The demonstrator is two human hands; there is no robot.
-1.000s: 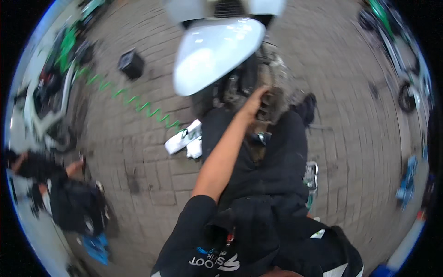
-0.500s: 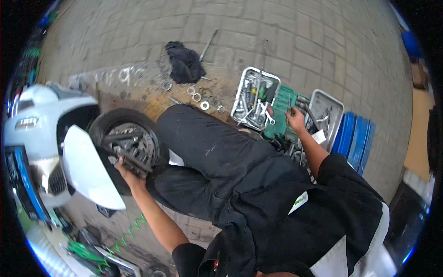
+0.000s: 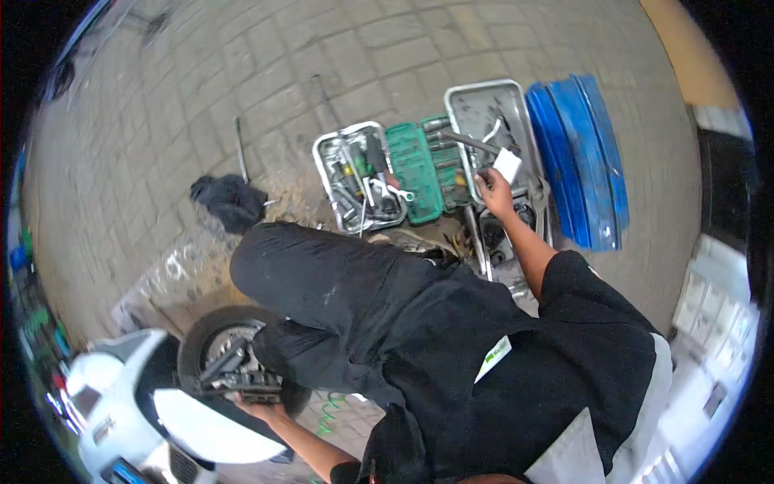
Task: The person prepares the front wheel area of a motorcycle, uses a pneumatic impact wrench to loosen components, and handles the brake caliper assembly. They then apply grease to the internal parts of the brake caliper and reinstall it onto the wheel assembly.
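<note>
At the lower left, my left hand (image 3: 258, 408) is closed round a dark metal fork part (image 3: 250, 387) beside the scooter's front wheel (image 3: 192, 348). My right hand (image 3: 497, 195) is over the tools at the right, with fingers curled together. Whatever lies between its fingertips is too small to make out. Just beyond that hand are a white paper piece (image 3: 507, 165) and a metal tray (image 3: 484, 85) with tools in it. To its left lies an open green socket case (image 3: 413, 165).
Another metal tray (image 3: 319, 165) full of hand tools stands left of the green case. A blue metal toolbox (image 3: 576, 161) is at the right. A black cloth (image 3: 228, 203) lies on the paving near a thin rod (image 3: 241, 149). The white scooter body (image 3: 121, 403) occupies the lower left.
The view has swung toward the right, so the scooter sits lower. My right hand has shifted from the green case toward the right tray. My left hand stays on the fork part.
</note>
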